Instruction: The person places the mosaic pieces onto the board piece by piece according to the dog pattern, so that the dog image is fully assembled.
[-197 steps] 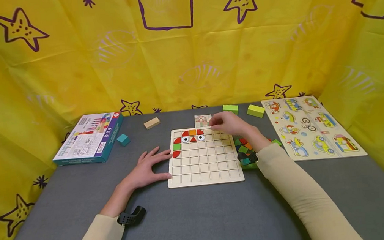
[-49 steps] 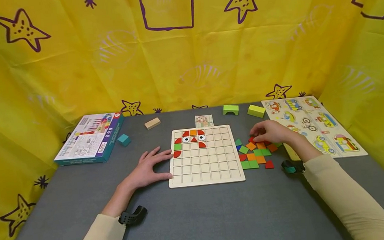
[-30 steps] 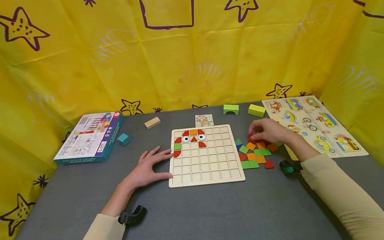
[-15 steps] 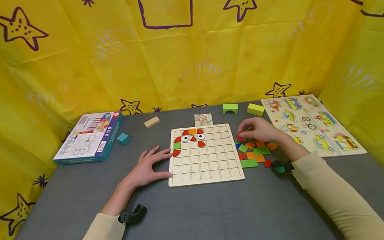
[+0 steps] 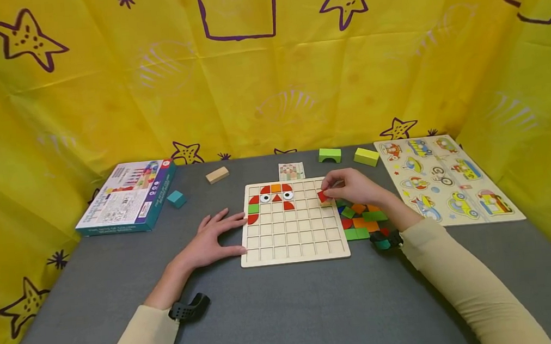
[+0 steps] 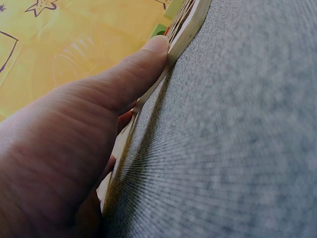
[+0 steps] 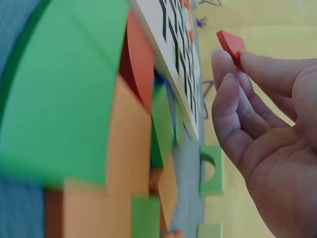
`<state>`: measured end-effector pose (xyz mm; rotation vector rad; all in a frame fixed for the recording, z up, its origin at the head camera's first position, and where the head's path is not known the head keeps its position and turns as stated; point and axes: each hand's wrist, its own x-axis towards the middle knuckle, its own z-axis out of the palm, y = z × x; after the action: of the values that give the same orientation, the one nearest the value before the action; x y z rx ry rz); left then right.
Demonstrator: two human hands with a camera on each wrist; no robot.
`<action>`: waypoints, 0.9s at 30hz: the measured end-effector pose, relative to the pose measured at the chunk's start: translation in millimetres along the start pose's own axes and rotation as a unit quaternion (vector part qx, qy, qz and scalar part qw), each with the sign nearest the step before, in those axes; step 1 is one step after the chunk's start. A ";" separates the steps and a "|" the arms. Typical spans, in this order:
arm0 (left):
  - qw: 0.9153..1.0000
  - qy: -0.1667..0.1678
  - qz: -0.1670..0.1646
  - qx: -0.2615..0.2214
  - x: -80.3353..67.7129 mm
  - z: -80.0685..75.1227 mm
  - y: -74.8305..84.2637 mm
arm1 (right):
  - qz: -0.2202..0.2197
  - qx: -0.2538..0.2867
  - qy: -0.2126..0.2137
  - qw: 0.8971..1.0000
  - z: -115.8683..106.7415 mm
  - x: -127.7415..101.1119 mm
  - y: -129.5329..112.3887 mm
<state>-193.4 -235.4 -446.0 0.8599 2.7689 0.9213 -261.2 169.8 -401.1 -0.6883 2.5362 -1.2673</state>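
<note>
In the head view a square wooden grid board [image 5: 294, 247] lies flat on the grey table. Its upper left cells bear red quarter-circle tiles [image 5: 253, 219], a green tile [image 5: 254, 209], an orange tile [image 5: 276, 188], a red triangle and two round eye tiles [image 5: 288, 195]. My left hand [image 5: 210, 243] rests with spread fingers against the board's left edge; in the left wrist view the thumb [image 6: 148, 54] touches that edge. Over the board's right columns, my right hand [image 5: 355, 187] pinches a small red tile [image 7: 232, 47] between thumb and fingertips. Its exact shape is hard to tell.
Loose green, orange, red and blue tiles [image 5: 357, 233] lie right of the board, partly under my right forearm. Behind stand a picture card [image 5: 291, 171], a green arch block [image 5: 330, 155] and a yellow block [image 5: 366, 157]. A box [image 5: 125, 199] lies left, a picture puzzle [image 5: 449, 184] right.
A red quarter-circle tile has been added below the right eye. My right hand has since taken a red tile from the pile and moved left over the board. My left hand stays put.
</note>
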 end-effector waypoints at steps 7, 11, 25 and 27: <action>1.000 0.005 0.003 0.002 -2.4 -1.2 -0.8 | -0.013 -0.004 -0.011 1.000 24.1 14.7 -14.4; 1.000 0.007 0.006 0.003 -1.4 0.3 -0.3 | -0.016 -0.005 -0.021 1.000 36.1 19.5 -22.8; 1.000 0.002 -0.002 0.001 0.2 -0.4 2.0 | -0.047 -0.070 -0.058 0.995 59.0 29.1 -36.6; 1.000 0.001 -0.002 -0.001 0.5 -0.4 2.5 | -0.048 -0.089 -0.058 0.993 59.7 29.1 -37.8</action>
<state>-192.7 -233.7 -444.2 0.8534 2.7696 0.9250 -251.1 94.2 -406.6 -0.9053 2.5677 -1.0046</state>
